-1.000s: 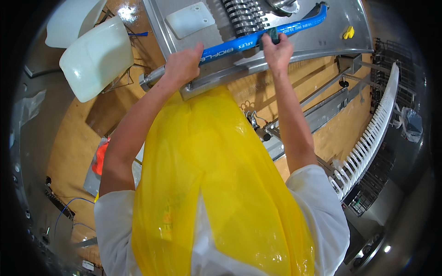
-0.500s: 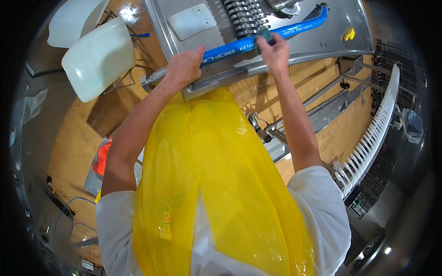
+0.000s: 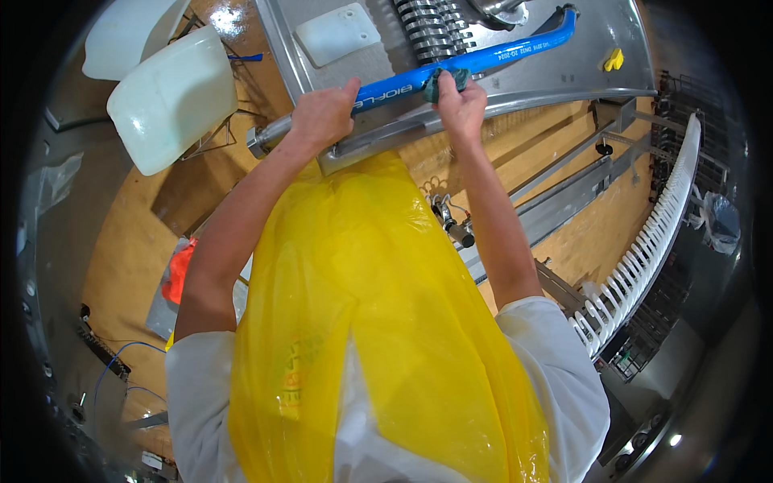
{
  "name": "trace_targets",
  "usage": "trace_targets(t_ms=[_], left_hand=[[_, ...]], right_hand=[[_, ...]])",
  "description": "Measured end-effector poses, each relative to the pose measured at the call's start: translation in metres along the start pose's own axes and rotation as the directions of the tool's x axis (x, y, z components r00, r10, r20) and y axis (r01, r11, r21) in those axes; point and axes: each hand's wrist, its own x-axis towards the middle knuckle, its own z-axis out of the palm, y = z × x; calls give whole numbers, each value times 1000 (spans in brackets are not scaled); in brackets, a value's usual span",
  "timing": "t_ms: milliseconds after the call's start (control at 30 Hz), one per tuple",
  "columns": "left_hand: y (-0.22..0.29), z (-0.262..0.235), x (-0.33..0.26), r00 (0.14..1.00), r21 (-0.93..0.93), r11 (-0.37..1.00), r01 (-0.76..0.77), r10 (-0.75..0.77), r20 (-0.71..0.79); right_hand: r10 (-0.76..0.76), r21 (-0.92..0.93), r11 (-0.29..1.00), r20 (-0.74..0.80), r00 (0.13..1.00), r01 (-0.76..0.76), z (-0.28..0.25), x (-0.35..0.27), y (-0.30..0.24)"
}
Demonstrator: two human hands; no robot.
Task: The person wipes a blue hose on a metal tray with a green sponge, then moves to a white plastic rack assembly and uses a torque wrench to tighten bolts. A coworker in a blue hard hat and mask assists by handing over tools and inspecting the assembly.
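A blue hose [image 3: 489, 58] with white lettering lies slantwise over the steel table [image 3: 555, 84], its far end bent upward at the right. Near its metal end fitting [image 3: 262, 142], my left hand [image 3: 322, 117] is closed round it. My right hand [image 3: 460, 109] pinches a dark green scouring pad [image 3: 448, 83] and presses it against the middle of the hose. Part of the pad is hidden by my fingers.
On the table are a white plastic plate [image 3: 336, 35], a row of metal rings [image 3: 425, 34] and a yellow piece [image 3: 614, 59]. White plastic pieces [image 3: 169, 101] stand at the left. A long white toothed strip [image 3: 648, 249] runs along the right.
My right hand has slid the scouring pad along the hose to the left, toward my left hand. My left hand keeps its hold in nearly the same place.
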Motion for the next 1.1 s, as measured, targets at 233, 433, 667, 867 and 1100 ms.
trace_targets(t_ms=[233,433,667,867,1100], left_hand=[[6,-1,-5,999,-5,1000,7,-7,-41],[5,-5,1,1000,3,1000,0,0,-23],[4,1,2,998,11,1000,12,-12,-62],[1,4,1,994,15,999,-39,40,-102],[3,0,3,997,-3,1000,-6,6,-71]], right_hand=[[-74,12,997,-96,993,76,-8,23,0],[-204,-303,934,-14,979,191,-15,24,-10],[-339,-405,872,-91,937,276,-17,37,-13],[-317,-410,870,-40,948,274,-50,67,16],[-288,-413,899,-305,908,147,-75,112,8]])
